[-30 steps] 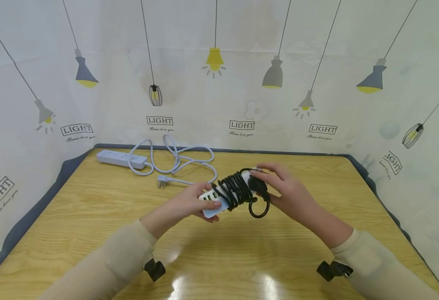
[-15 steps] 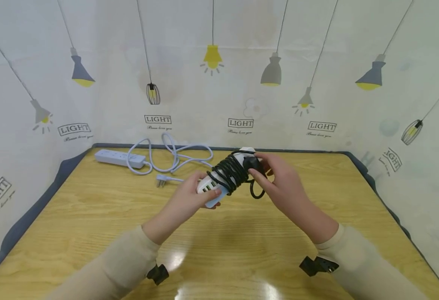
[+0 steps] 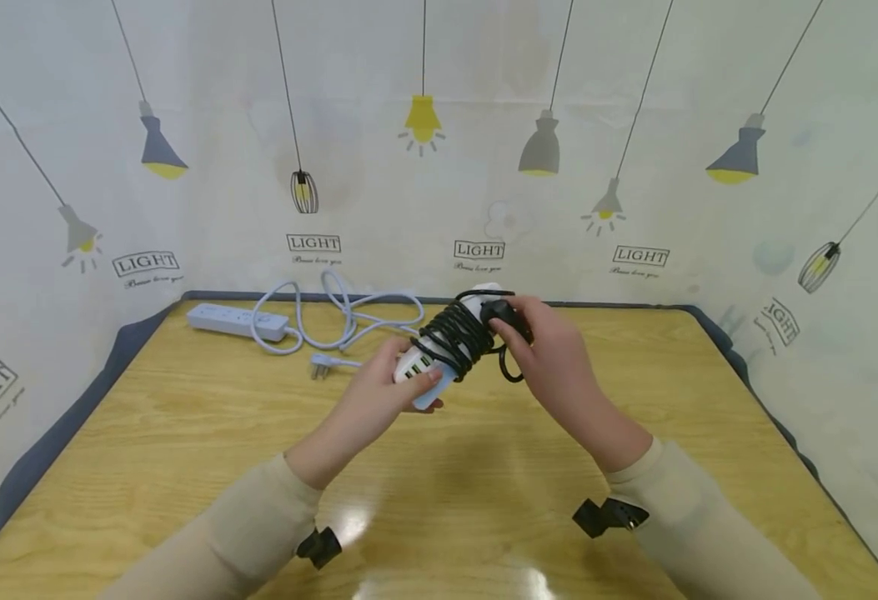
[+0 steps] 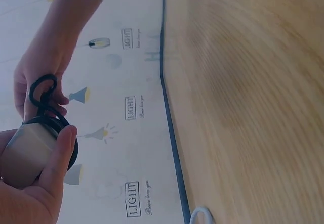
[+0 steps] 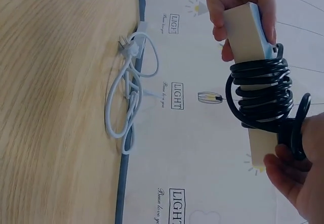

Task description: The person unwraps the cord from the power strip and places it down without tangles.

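A white power strip (image 3: 408,364) is held above the table, tilted, with its black cord (image 3: 455,335) wound round its middle in several turns. My left hand (image 3: 378,392) grips the near end, thumb on top beside the green-marked USB slots. At the far end my right hand (image 3: 551,350) pinches the black plug (image 3: 504,317), which lies against the strip's face. A loose loop of the cord hangs below the right fingers. In the right wrist view the strip's plain back (image 5: 246,37) shows, the cord coils (image 5: 262,92) crossing it.
A second, pale power strip (image 3: 236,321) lies at the table's back left, its light cord (image 3: 348,321) in loose loops and its plug (image 3: 324,364) towards the front. Lamp-printed cloth walls (image 3: 378,167) enclose the wooden table (image 3: 439,517). A small black device is on each sleeve.
Both hands have lifted the wrapped strip slightly, away from me, and turned it more upright in view. My right thumb has come round onto the black plug. The pale strip stays put.
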`<state>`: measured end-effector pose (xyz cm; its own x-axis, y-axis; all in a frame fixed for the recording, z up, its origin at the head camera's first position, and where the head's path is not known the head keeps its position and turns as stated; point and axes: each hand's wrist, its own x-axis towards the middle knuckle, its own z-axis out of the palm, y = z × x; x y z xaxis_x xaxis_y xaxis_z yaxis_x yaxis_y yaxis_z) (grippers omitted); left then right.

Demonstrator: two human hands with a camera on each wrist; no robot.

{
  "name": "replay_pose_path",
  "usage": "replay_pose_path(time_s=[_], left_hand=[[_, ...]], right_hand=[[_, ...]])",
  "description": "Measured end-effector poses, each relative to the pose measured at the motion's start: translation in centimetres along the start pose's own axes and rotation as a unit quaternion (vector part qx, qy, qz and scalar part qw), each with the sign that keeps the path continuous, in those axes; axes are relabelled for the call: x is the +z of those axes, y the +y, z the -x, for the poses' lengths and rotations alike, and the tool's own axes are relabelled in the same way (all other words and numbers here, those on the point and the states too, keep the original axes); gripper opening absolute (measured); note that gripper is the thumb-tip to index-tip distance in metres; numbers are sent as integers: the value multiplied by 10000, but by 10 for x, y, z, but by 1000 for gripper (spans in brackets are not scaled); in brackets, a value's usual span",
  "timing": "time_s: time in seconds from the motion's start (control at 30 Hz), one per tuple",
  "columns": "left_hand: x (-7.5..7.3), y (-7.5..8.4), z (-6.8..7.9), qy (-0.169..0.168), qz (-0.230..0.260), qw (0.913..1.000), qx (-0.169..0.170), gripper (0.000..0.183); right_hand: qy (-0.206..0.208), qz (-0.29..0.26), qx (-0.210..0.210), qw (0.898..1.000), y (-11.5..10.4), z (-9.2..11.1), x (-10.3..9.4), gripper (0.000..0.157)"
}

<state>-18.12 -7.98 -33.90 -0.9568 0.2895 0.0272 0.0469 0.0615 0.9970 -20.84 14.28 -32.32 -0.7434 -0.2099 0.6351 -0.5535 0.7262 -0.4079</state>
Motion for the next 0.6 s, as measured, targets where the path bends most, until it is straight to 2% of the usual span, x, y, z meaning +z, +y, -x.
replay_pose_path(time_s=[0.2,0.47,0.6], left_hand=[[-2,-2,0,-173,-116,9998,21,37],[-1,7,2,-134,-288,9995,-18,38],[-1,8,3,-158,-342,9993,33,37]], right_hand=[[86,444,-666,9968,4,-7,1,26],[713,356,-1643,9832,7,-12,-2,23],[815,334,-1918,9775,9,-12,-2,23]])
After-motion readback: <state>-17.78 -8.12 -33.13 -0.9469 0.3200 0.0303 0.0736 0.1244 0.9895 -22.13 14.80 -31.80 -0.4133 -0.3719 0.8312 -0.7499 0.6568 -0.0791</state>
